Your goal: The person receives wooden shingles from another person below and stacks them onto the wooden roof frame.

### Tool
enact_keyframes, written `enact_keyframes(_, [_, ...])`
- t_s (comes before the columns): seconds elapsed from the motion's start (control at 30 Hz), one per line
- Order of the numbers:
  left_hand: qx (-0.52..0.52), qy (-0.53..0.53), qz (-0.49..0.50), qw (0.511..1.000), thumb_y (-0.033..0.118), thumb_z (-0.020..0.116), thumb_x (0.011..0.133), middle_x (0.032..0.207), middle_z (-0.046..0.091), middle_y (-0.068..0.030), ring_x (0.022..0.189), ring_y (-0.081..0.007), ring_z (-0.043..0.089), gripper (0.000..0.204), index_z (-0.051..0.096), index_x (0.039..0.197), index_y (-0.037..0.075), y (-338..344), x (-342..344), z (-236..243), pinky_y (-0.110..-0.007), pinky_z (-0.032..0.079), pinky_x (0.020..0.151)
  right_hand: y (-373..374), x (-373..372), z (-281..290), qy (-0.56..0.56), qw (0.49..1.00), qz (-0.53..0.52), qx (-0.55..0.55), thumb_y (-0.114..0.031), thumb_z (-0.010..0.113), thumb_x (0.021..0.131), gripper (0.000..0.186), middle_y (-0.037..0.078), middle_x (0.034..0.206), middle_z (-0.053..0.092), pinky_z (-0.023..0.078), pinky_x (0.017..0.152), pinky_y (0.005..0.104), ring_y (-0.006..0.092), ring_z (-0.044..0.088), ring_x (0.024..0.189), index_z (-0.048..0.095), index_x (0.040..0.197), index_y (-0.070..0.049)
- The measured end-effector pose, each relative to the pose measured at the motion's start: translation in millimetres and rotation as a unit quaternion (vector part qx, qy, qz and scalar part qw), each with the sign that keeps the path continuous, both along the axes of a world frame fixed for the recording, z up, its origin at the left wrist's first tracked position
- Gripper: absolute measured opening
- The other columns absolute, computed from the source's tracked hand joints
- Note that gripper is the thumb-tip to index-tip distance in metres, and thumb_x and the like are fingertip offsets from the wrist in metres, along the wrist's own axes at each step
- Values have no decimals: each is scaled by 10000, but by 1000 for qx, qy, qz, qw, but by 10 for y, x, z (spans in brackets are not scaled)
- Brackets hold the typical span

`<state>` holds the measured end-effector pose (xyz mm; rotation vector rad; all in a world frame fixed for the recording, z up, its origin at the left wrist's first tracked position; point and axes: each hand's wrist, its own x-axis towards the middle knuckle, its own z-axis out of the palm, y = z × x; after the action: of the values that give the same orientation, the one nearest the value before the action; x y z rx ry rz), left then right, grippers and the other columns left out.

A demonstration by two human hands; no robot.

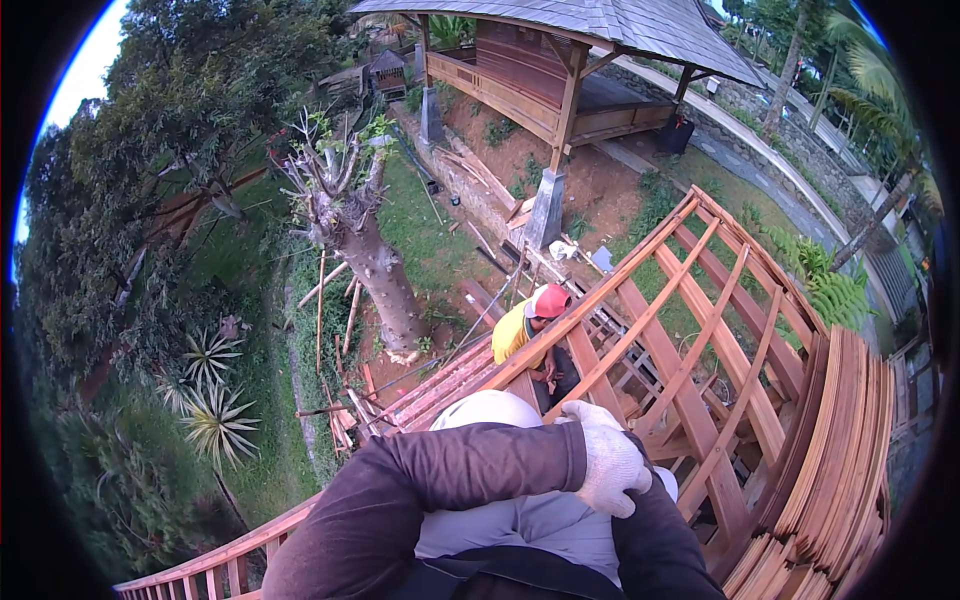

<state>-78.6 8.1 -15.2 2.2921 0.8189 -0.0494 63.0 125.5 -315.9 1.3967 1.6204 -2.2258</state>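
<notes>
Stage, judged from the current state: the timber frame (708,440) stands part-built. Done: outer beams (590,285) joined at a far corner, wide planks (690,395) set in, narrow strips (672,290) laid across them. Left: gaps remain open between members, with ground and lower timbers visible through them; a stack of thin slats (835,430) lies loose at right, unplaced.

Location: frame ahead and to the right of the wearer, just beyond the crossed arms.

Orientation: wide planks point far-left to near-right, long axes roughly parallel. Narrow strips cross them, far-right to near-left; their bow may be lens distortion. Slat stack runs far to near, long axes side by side.

Hands: gloved left hand (608,462) rests over the right sleeve (655,535), fingers curled, no timber in it; grip firmness cannot be told. Right hand hidden, state unknown.

Co-worker in yellow shirt (512,335) is below, beside the frame.
</notes>
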Motion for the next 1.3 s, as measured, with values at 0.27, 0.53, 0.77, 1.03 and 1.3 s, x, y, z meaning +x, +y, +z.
enact_keyframes(0.27, [-8, -3, 12, 1000, 417, 605, 878, 1054, 704, -232, 1026, -446, 687, 497, 689, 1190, 40, -38, -51, -43, -634, 508, 873, -31, -89, -51, 49, 998, -31, -26, -299, 719, 986, 736, 223, 1285, 663, 529, 969, 391, 268, 671, 1136, 378, 1586, -45])
enact_keyframes(0.53, [-16, 10, -7, 1000, 413, 603, 877, 1047, 712, -235, 1018, -447, 694, 491, 688, 1176, 32, 32, -5, 82, -642, 515, 846, 36, 36, -91, 17, 998, -49, -43, -204, 686, 1015, 682, 180, 1283, 659, 532, 948, 372, 226, 661, 1086, 357, 1593, -55])
enact_keyframes(0.77, [-28, 10, 6, 1000, 409, 610, 874, 1036, 716, -227, 1019, -440, 695, 481, 696, 1161, 32, 15, -1, 16, -643, 513, 850, -313, -386, 1126, -62, 970, -187, -145, -249, 636, 1044, 537, 168, 1230, 677, 546, 904, 390, 230, 680, 1019, 472, 1508, -34])
enact_keyframes(1.03, [-17, 16, 7, 1000, 408, 611, 869, 1051, 717, -219, 1027, -421, 697, 487, 703, 1181, 45, 27, 33, 44, -638, 515, 857, -109, -123, 596, -4, 999, -44, 29, -287, 647, 1036, 554, 155, 1195, 697, 553, 922, 399, 249, 690, 1027, 493, 1500, -27])
enact_keyframes(1.3, [4, -5, 4, 1000, 419, 603, 877, 1061, 713, -206, 1017, -418, 700, 503, 695, 1211, 54, 6, 43, -99, -648, 517, 847, 107, -2, -187, 7, 987, 79, 141, -465, 735, 916, 748, 208, 1199, 702, 536, 969, 412, 308, 685, 1106, 523, 1486, -31])
